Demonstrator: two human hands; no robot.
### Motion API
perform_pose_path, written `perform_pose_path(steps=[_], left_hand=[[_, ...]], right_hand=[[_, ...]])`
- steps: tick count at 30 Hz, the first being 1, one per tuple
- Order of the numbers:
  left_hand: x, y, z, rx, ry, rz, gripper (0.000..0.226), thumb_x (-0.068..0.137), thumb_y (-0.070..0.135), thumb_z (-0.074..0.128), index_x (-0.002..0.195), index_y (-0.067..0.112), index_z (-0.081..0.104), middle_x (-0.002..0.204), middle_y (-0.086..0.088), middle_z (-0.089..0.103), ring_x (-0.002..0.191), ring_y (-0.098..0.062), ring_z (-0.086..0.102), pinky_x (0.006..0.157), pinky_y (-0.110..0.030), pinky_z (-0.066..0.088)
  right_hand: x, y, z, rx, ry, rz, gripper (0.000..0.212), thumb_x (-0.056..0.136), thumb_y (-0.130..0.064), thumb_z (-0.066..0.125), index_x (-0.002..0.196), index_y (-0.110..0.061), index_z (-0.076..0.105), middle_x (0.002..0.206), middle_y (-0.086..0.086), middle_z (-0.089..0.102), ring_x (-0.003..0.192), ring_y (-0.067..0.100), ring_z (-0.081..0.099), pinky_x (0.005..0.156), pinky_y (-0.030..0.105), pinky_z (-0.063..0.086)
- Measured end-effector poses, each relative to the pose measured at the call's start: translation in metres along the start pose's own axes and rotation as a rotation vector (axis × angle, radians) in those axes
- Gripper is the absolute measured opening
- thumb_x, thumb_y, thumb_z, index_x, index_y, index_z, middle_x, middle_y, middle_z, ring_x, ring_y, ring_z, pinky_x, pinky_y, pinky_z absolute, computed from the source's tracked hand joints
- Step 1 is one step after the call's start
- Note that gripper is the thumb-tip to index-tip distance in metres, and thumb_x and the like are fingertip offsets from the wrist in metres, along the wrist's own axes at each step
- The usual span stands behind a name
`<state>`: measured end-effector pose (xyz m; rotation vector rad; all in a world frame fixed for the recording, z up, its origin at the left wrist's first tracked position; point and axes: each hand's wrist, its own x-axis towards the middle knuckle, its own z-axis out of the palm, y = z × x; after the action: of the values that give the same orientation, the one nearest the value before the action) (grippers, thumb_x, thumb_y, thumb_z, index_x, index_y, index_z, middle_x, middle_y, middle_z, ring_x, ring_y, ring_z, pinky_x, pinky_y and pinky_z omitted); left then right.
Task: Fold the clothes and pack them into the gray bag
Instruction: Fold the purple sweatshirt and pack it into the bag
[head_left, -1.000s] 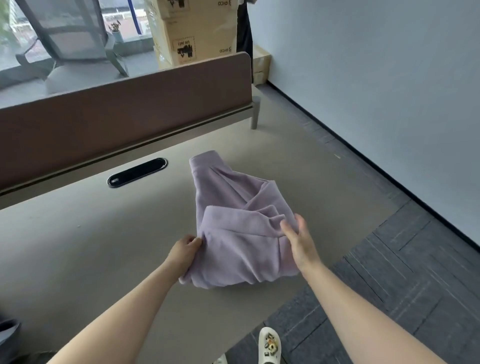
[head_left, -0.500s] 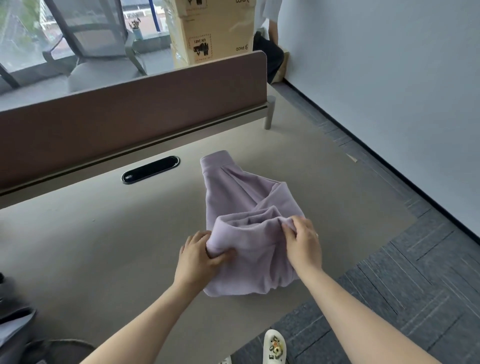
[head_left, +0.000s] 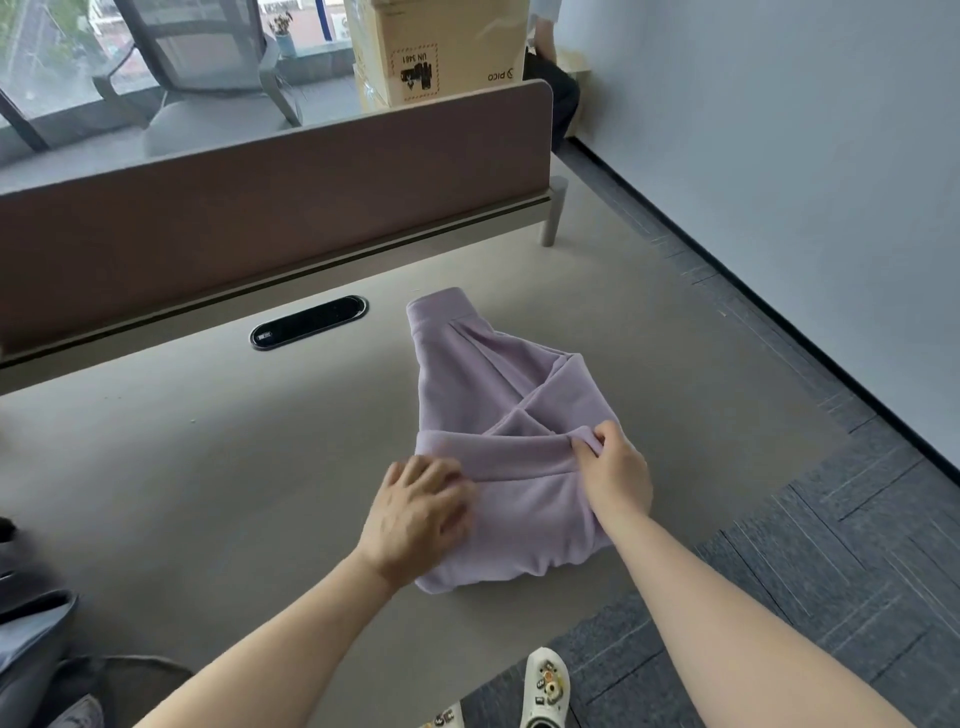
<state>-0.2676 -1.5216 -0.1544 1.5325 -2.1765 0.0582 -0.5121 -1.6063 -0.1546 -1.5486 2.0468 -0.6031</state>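
The folding step is being carried out: a lilac garment (head_left: 498, 441) is being worked on the beige desk (head_left: 208, 467), just right of the frame's centre, with its cuffed end pointing toward the upper middle. A band of cloth is being laid across the garment's middle. Its right end is being pinched between thumb and fingers by the right hand (head_left: 613, 467), while the left hand (head_left: 415, 509) is being pressed on the left end with fingers spread and nearly straight, nothing being gripped by it.

Judging from the lie of the cloth, the fold is only partly made. The next move is likely being set up as a flattening of the band, then a further fold toward the cuff; an even pull on both ends will be called for so the layers do not bunch.

Something dark gray (head_left: 31, 639), perhaps the bag, is being shown only in part at the lower left edge; whether it is the bag cannot be told.

Compared with half a second earlier, the bunched edge is now being stretched flatter across the garment, and the left hand's clutch has been loosened into a flat press.
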Motion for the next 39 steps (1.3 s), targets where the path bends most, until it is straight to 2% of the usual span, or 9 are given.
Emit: perform_pose_path(steps=[4, 8, 12, 18, 24, 28, 33, 36, 39], left_hand=[[-0.030, -0.007, 0.002, 0.098, -0.376, -0.105, 0.086, 0.066, 0.077, 0.055, 0.142, 0.038, 0.043, 0.153, 0.002, 0.037, 0.135, -0.038, 0.039, 0.105, -0.051, 0.040], [-0.027, -0.006, 0.007, -0.031, -0.567, -0.388, 0.100, 0.067, 0.076, 0.050, 0.152, 0.041, 0.011, 0.162, 0.014, 0.003, 0.136, -0.034, 0.036, 0.106, -0.042, 0.041], [-0.013, -0.005, 0.005, -0.042, -0.592, -0.404, 0.102, 0.065, 0.075, 0.052, 0.152, 0.042, 0.007, 0.161, 0.019, -0.003, 0.120, -0.027, 0.047, 0.094, -0.036, 0.046], [-0.015, -0.003, 0.005, -0.077, -0.593, -0.403, 0.106, 0.062, 0.071, 0.060, 0.151, 0.043, 0.009, 0.161, 0.016, -0.005, 0.107, -0.028, 0.048, 0.089, -0.036, 0.047], [-0.015, -0.023, -0.007, -0.174, -0.536, -0.331, 0.099, 0.063, 0.052, 0.064, 0.149, 0.046, 0.014, 0.157, 0.025, 0.009, 0.107, -0.026, 0.048, 0.093, -0.039, 0.048], [-0.005, -0.025, -0.013, -0.107, -0.629, -0.293, 0.096, 0.064, 0.052, 0.056, 0.148, 0.049, 0.008, 0.159, 0.024, 0.002, 0.117, -0.024, 0.043, 0.098, -0.036, 0.044], [-0.031, -0.032, -0.006, -0.007, -0.347, -0.021, 0.077, 0.078, 0.054, 0.057, 0.149, 0.038, 0.030, 0.157, 0.003, 0.029, 0.139, -0.029, 0.037, 0.109, -0.046, 0.038], [-0.050, -0.043, -0.002, 0.044, -0.471, 0.058, 0.110, 0.061, 0.071, 0.061, 0.154, 0.035, 0.015, 0.162, 0.000, 0.018, 0.146, -0.026, 0.025, 0.114, -0.045, 0.032], [-0.049, -0.043, 0.002, 0.051, -0.536, 0.034, 0.132, 0.044, 0.070, 0.073, 0.155, 0.029, 0.013, 0.161, -0.007, 0.020, 0.144, -0.028, 0.028, 0.111, -0.043, 0.033]], right_hand=[[0.007, -0.017, -0.012, 0.225, 0.009, -0.023, 0.018, 0.096, -0.034, 0.055, 0.088, -0.019, 0.052, 0.078, -0.006, 0.059, 0.076, 0.021, 0.057, 0.059, 0.031, 0.039], [0.001, -0.019, -0.022, 0.368, -0.006, -0.015, 0.031, 0.092, -0.040, 0.061, 0.115, -0.023, 0.052, 0.097, -0.003, 0.062, 0.088, 0.018, 0.060, 0.071, 0.028, 0.039], [-0.038, 0.004, -0.016, 0.186, -0.022, -0.036, 0.037, 0.084, -0.041, 0.065, 0.114, -0.030, 0.046, 0.107, -0.008, 0.057, 0.093, 0.018, 0.055, 0.076, 0.035, 0.047], [-0.042, 0.004, -0.010, 0.213, -0.006, 0.024, 0.015, 0.095, -0.008, 0.049, 0.103, -0.018, 0.057, 0.102, 0.001, 0.062, 0.089, 0.023, 0.057, 0.067, 0.029, 0.038], [-0.023, -0.002, -0.038, 0.254, 0.074, -0.283, 0.026, 0.097, -0.001, 0.045, 0.103, -0.014, 0.068, 0.104, -0.007, 0.066, 0.096, 0.011, 0.059, 0.082, 0.022, 0.043], [-0.005, 0.015, -0.027, -0.048, -0.140, -0.197, 0.032, 0.097, -0.006, 0.044, 0.108, -0.017, 0.071, 0.113, 0.005, 0.067, 0.097, 0.026, 0.060, 0.077, 0.028, 0.044], [-0.020, 0.029, -0.020, -0.233, -0.146, -0.277, 0.032, 0.096, -0.010, 0.048, 0.123, -0.015, 0.064, 0.118, 0.007, 0.055, 0.097, 0.028, 0.056, 0.076, 0.037, 0.050], [-0.043, 0.044, -0.025, -0.294, 0.040, -0.560, 0.037, 0.090, -0.016, 0.055, 0.127, -0.015, 0.061, 0.133, 0.007, 0.052, 0.118, 0.030, 0.050, 0.091, 0.042, 0.049], [-0.061, 0.059, -0.025, -0.345, -0.122, -0.737, 0.069, 0.083, -0.050, 0.061, 0.145, -0.028, 0.040, 0.154, 0.007, 0.033, 0.140, 0.026, 0.030, 0.109, 0.041, 0.031]])
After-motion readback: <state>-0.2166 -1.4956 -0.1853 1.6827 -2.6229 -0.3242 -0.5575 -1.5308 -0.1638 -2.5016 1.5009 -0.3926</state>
